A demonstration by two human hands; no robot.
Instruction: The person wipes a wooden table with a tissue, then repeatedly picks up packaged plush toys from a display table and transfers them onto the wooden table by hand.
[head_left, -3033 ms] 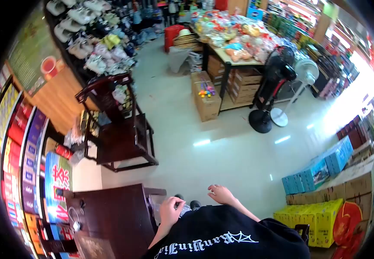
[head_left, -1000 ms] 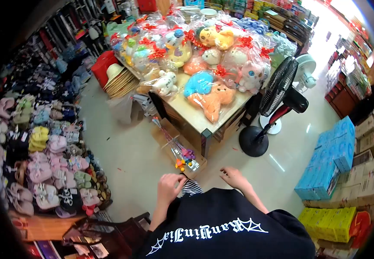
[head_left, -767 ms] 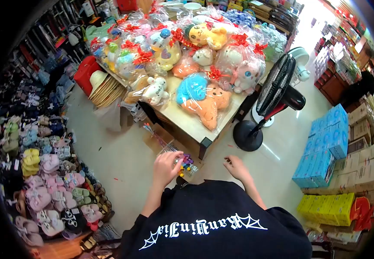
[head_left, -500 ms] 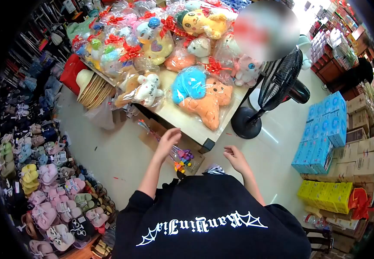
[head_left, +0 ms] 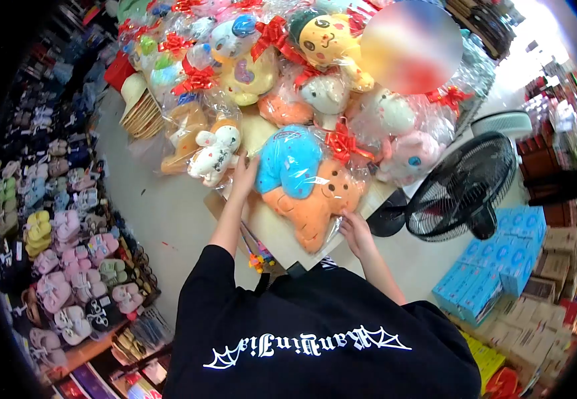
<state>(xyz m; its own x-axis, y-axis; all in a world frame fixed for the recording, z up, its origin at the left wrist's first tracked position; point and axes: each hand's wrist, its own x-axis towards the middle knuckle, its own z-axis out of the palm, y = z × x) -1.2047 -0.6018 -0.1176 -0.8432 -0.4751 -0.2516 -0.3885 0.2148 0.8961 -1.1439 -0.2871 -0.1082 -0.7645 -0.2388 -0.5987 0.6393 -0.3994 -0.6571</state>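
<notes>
A plush toy (head_left: 312,209) in clear plastic, orange with a bear's face and a blue part on top, lies at the table's near corner. My left hand (head_left: 244,176) is at its left side, fingers stretched out along the wrapping, close to a small white plush (head_left: 216,154). On the opposite side my right hand (head_left: 356,234) has its fingers curled at the wrapping's edge beside the orange part; the grip is partly hidden. The toy rests on the pale tabletop (head_left: 278,239).
More wrapped plush toys with red bows (head_left: 245,73) crowd the table. A black fan (head_left: 461,189) stands at the right, near stacked blue boxes (head_left: 491,256). Rows of shoes (head_left: 69,282) fill the left. Woven hats (head_left: 141,110) hang beyond the table's left side.
Both hands have moved forward from above the floor to either side of the orange and blue plush toy. The view has come closer to the table, and the fan appears lower and further right.
</notes>
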